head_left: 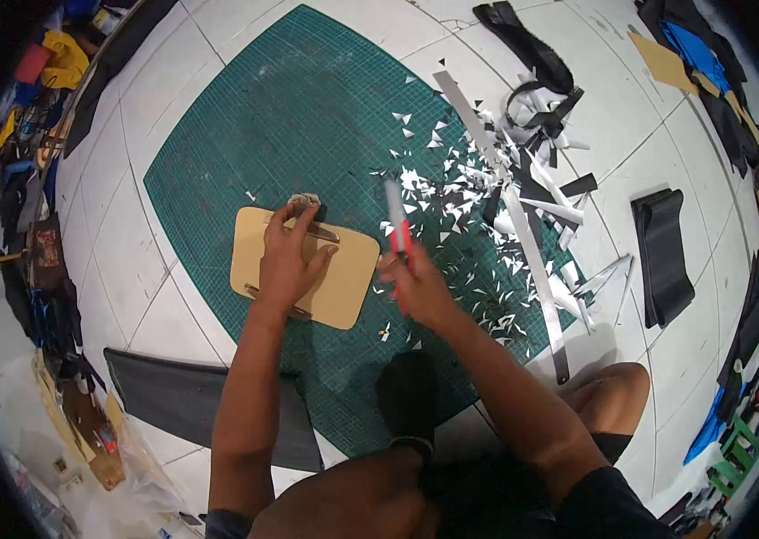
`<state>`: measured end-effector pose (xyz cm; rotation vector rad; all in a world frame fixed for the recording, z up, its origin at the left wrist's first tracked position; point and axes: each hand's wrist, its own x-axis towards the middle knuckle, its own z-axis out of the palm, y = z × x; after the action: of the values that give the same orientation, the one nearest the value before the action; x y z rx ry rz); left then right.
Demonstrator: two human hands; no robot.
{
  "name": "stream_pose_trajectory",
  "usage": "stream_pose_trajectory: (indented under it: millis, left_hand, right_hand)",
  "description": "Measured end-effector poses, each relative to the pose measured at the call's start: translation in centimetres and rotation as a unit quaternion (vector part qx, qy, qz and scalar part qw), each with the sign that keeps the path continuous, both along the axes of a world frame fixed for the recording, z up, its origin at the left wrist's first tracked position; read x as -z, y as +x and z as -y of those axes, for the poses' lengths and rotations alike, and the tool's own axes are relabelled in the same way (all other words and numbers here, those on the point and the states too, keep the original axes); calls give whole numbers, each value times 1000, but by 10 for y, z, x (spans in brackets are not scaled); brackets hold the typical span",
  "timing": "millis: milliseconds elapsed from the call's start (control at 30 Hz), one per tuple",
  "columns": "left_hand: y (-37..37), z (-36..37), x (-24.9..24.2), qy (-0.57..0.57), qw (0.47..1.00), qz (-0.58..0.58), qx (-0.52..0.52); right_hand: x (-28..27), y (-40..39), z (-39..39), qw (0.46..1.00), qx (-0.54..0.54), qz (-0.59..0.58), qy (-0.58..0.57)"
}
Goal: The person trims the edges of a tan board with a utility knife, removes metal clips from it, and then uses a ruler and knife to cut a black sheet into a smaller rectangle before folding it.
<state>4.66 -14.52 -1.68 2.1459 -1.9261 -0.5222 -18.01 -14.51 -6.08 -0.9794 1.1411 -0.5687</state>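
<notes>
My left hand lies on a tan, rounded-corner panel, its thumb spread from the fingers. Its fingertips are by a small crumpled beige piece at the panel's far edge. A dark slot or strip shows beside the hand, and others are partly hidden under the wrist. Just right of the panel, my right hand is closed round a red-handled tool with a grey, blade-like end pointing away from me. Blur hides its exact kind. Both rest on or over the green cutting mat.
White triangular scraps litter the mat's right half. A long metal ruler crosses them, beside black and white offcuts. Folded black material lies right; a black sheet lies near left. Clutter lines both sides of the tiled floor.
</notes>
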Motion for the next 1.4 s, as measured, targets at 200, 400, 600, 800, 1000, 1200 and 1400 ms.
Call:
stream_pose_trajectory:
  millis: [200, 400, 600, 800, 1000, 1200, 1400]
  left_hand:
    - [1, -2, -3, 7, 1000, -5, 8]
    - [8, 3, 4, -10, 991, -44, 124]
    - [-44, -21, 3, -51, 998, -27, -7]
    - [-67, -21, 19, 16, 991, -75, -110]
    - [-66, -8, 17, 91, 982, -67, -151]
    - [-60, -1, 24, 126, 975, -88, -162]
    - [-61, -1, 22, 131, 974, -82, -168]
  right_hand:
    - [-38, -50, 28, 960, 55, -224, -159]
    - [-39, -62, -38, 919, -163, -325, -150]
    - [-34, -51, -68, 892, -166, -353, -228]
    - [-27, -50, -66, 848, -200, -397, -289]
    - [-24, -46, -59, 832, -218, -413, -301]
    - [-25, -46, -62, 832, -202, -410, -313]
    - [-19, -47, -62, 832, -197, -403, -326]
